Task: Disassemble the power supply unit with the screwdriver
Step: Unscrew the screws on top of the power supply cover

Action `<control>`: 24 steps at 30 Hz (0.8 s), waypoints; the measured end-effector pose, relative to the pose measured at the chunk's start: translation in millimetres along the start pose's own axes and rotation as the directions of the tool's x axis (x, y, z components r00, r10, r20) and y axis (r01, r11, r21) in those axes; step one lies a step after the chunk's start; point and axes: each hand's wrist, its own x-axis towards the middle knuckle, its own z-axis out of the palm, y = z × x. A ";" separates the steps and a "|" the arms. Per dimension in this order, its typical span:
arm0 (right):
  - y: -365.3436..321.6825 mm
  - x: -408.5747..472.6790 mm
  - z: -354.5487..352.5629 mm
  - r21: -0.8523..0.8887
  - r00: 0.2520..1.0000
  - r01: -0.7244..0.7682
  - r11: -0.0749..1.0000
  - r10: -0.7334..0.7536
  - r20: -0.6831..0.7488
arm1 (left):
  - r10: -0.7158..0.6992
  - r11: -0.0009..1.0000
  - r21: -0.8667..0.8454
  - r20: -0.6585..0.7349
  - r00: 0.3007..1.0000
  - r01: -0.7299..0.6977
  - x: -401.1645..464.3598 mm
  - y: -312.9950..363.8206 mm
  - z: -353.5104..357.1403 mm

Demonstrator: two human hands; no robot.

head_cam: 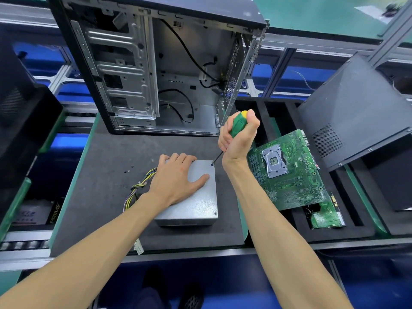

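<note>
I am pressing my left hand point(178, 177) flat on top of the power supply unit point(196, 201), fingers straight and spread, thumb stretched toward its right side. The unit is lying on the dark foam mat point(107, 175), in front of the open computer case point(156, 70). My right hand point(239, 137) is gripping the screwdriver point(236, 128) in a closed fist around its green handle, its tip sitting on the screw point(212, 164) at the unit's far right corner.

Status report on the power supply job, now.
Left hand flat on power supply unit, steadying. Right hand grips screwdriver, tip at far-right corner screw. Nothing obstructing.
</note>
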 end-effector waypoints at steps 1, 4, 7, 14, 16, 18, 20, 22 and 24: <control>0.3 0.0 -0.3 -0.006 1.000 -0.005 1.000 0.005 0.002 | 0.001 1.000 0.002 -0.006 1.000 -0.001 -0.1 0.1 0.0; -0.1 -0.6 -1.7 -0.001 1.000 -0.012 1.000 0.012 0.016 | -0.003 1.000 0.002 -0.004 1.000 0.003 -0.1 0.0 0.3; -0.5 -2.5 -1.7 -0.014 1.000 -0.011 1.000 0.011 0.029 | -0.004 1.000 0.002 -0.004 1.000 0.004 0.1 0.1 0.6; -7.8 3.4 7.6 -0.220 0.991 -0.058 0.974 0.082 0.103 | -0.008 1.000 0.002 0.009 1.000 0.008 0.7 0.3 1.1; -13.6 9.4 12.2 -0.349 0.989 -0.037 0.936 0.085 0.122 | -0.010 1.000 -0.001 0.007 1.000 0.010 0.1 -0.2 1.5; -17.3 13.8 13.9 -0.331 0.989 -0.035 0.943 0.080 0.123 | -0.008 1.000 0.001 0.007 1.000 0.008 0.0 -0.6 1.4; -18.5 15.7 12.5 -0.250 0.993 -0.025 0.968 0.053 0.106 | -0.007 1.000 0.008 0.008 1.000 0.007 0.3 -0.5 1.3; -18.6 15.4 10.4 -0.219 0.996 -0.007 0.976 0.026 0.085 | -0.005 1.000 0.007 0.006 1.000 0.005 0.3 -0.4 1.2; -20.3 14.5 9.8 -0.249 0.997 0.003 0.969 0.017 0.078 | -0.002 1.000 0.005 0.007 1.000 0.002 0.4 -0.5 1.1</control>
